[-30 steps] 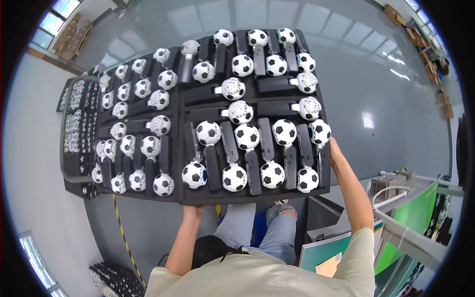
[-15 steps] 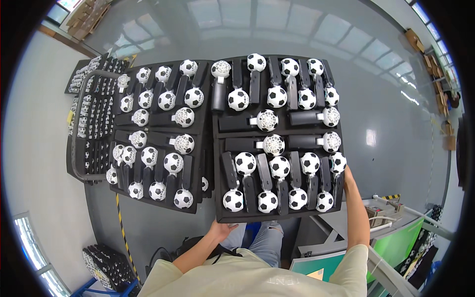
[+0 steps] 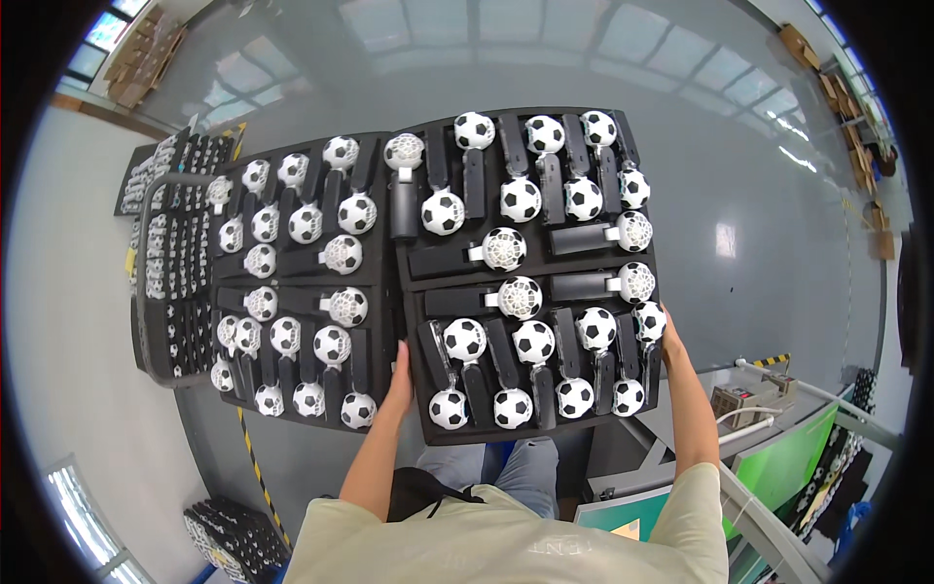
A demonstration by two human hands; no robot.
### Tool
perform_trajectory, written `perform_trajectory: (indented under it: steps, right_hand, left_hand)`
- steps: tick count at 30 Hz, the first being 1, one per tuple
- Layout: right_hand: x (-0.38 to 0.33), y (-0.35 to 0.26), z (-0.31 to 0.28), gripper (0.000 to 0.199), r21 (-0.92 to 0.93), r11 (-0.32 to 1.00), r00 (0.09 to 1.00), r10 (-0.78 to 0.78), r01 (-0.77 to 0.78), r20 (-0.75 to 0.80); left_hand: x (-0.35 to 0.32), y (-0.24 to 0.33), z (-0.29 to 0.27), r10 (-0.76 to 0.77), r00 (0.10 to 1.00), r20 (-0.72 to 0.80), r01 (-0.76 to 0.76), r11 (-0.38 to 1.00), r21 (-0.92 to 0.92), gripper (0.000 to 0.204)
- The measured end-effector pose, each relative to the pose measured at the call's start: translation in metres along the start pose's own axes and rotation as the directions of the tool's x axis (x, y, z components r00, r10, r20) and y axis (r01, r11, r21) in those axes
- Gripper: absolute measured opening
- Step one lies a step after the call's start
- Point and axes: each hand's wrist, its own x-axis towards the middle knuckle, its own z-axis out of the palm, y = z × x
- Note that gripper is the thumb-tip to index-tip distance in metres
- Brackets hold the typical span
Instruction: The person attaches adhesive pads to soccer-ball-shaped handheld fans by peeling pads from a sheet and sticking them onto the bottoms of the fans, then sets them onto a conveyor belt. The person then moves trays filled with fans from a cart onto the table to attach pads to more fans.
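A black foam tray (image 3: 486, 437) lies before me. Its slots hold several black handles with soccer-ball-patterned heads, such as a ball head (image 3: 503, 249) near the middle. My right hand (image 3: 667, 336) grips the tray's right side near the front, with most fingers out of sight. At the left side by the front corner, my left hand (image 3: 398, 383) holds the edge, thumb up along it and the other fingers hidden. Close beside this hand stands a second tray (image 3: 376, 263), filled with the same ball-headed pieces; the trays nearly meet at the far end.
A metal cart handle (image 3: 146, 263) rises on the left, with more loaded trays behind it. To my right front are a workbench (image 3: 632, 479), a grey box-shaped device (image 3: 744, 399) and a green panel (image 3: 788, 467). Yellow-black tape (image 3: 255, 467) marks the floor at left.
My left hand has risen from below the front edge to the tray's left side. Both trays appear further left in view, the left one also lower. My right hand stays on its side.
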Motion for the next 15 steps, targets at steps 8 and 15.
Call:
perform_trajectory:
  steps: [8,15]
  right_hand:
    - [0.053,-0.053,0.021,0.055,0.231,0.973,0.988,-0.053,0.018,0.148]
    - [0.058,-0.073,0.006,0.037,0.16,0.986,0.996,0.039,-0.052,0.083]
  left_hand:
    - [0.086,0.002,0.017,-0.13,0.989,-0.074,0.128,0.991,-0.037,0.073]
    - [0.062,0.032,0.078,-0.203,0.972,-0.115,0.199,0.979,-0.046,0.063]
